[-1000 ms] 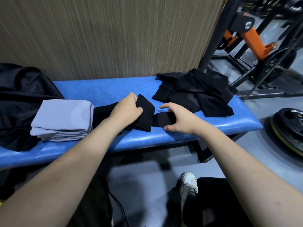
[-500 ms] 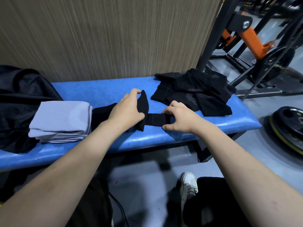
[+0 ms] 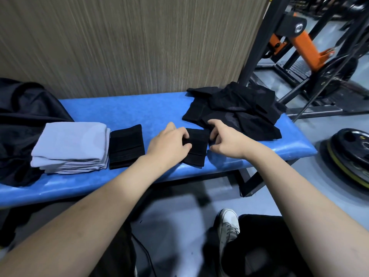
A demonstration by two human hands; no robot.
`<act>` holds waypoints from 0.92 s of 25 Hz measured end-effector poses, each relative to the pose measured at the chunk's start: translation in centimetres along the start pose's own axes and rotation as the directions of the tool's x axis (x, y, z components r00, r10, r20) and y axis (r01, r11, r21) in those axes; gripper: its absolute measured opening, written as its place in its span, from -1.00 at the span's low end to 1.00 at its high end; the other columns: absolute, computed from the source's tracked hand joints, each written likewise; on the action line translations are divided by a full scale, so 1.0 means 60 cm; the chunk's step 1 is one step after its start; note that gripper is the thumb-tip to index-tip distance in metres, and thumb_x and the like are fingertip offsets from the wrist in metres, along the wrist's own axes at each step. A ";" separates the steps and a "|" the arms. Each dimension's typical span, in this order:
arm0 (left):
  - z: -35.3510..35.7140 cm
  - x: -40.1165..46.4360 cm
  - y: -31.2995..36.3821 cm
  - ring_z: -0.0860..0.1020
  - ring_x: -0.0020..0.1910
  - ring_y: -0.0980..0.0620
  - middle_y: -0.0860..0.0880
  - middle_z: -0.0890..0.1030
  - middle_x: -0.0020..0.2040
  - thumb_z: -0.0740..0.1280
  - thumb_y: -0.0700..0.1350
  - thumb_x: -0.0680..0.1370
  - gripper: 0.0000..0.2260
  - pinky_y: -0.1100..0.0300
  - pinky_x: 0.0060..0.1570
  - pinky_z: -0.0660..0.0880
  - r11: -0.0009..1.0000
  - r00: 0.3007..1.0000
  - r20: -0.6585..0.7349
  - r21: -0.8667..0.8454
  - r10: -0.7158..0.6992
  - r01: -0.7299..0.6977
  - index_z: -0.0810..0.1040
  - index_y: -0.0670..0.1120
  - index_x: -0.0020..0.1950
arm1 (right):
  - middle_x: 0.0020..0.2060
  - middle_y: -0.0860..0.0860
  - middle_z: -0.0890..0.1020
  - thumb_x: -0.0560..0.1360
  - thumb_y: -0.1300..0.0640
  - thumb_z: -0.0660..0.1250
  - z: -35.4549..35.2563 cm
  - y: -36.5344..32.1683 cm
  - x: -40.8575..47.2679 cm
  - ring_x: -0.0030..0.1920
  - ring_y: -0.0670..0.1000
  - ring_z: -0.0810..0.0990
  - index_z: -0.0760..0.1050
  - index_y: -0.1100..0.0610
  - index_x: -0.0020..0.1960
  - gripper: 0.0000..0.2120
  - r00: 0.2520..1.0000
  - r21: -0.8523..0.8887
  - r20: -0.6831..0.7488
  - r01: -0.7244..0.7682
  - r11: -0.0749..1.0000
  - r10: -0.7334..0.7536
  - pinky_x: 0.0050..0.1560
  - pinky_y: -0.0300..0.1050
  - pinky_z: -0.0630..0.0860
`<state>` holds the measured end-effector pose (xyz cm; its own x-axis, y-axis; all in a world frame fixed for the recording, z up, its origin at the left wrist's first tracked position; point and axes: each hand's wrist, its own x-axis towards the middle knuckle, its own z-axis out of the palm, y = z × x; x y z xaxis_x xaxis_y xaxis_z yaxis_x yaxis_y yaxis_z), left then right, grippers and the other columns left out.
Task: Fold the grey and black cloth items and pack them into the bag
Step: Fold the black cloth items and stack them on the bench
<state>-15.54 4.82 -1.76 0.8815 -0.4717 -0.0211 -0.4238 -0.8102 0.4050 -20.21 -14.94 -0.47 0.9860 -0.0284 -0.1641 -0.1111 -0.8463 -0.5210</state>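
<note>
A small folded black cloth (image 3: 196,146) lies near the front of the blue bench (image 3: 127,110). My left hand (image 3: 169,143) grips its left edge with curled fingers. My right hand (image 3: 225,139) pinches its right edge. Another folded black cloth (image 3: 126,146) lies to the left, beside a stack of folded grey cloths (image 3: 69,146). A heap of unfolded black cloths (image 3: 235,110) sits at the bench's right end, just behind my right hand. A black bag (image 3: 24,120) rests at the far left of the bench.
A wood-grain wall (image 3: 129,43) stands right behind the bench. Black and orange gym equipment (image 3: 299,43) rises at the right. A weight plate (image 3: 351,154) lies on the grey floor to the right. My white shoe (image 3: 228,224) is below the bench.
The small black cloth has been folded over into a compact rectangle and moved right, apart from the folded black cloth on the left. Both hands shifted right with it.
</note>
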 end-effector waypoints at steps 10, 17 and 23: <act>-0.002 0.025 0.003 0.59 0.01 -0.05 -0.07 0.55 0.11 0.46 -0.10 0.42 -0.61 -0.05 0.03 0.56 0.777 0.978 0.072 -0.597 -0.197 0.201 0.39 0.11 0.16 | -0.01 -0.02 0.37 0.32 0.06 0.60 0.035 -0.012 0.002 -0.17 -0.17 0.39 0.45 -0.04 0.29 -0.40 0.996 -0.016 -0.045 0.075 0.997 -0.076 -0.06 -0.27 0.34; -0.039 0.005 -0.010 0.63 -0.11 -0.07 -0.10 0.61 -0.01 0.38 -0.29 0.45 -0.68 0.03 -0.03 0.61 0.593 0.980 0.042 -0.791 -0.195 0.152 0.51 0.06 0.08 | 0.06 0.01 0.54 0.42 0.17 0.53 0.037 -0.032 0.010 -0.20 -0.10 0.49 0.53 -0.11 0.20 -0.58 0.997 0.450 -0.062 0.074 0.890 -0.051 -0.10 -0.31 0.46; -0.103 -0.021 -0.077 0.59 -0.07 0.05 -0.02 0.56 0.02 0.32 -0.30 0.48 -0.73 0.15 -0.06 0.56 0.522 0.956 -0.036 -0.843 -0.291 0.127 0.54 0.03 0.08 | -0.11 0.19 0.61 0.53 0.30 0.37 0.055 -0.099 0.038 -0.12 0.12 0.54 0.52 0.09 0.26 -0.68 0.984 0.887 0.039 0.045 0.459 -0.172 -0.08 -0.02 0.51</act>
<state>-13.41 11.29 2.06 0.9737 -0.2023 -0.1052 0.0665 -0.1894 0.9796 -17.73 -8.25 -0.52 0.9848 0.1387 -0.1043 -0.1164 0.0825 -0.9898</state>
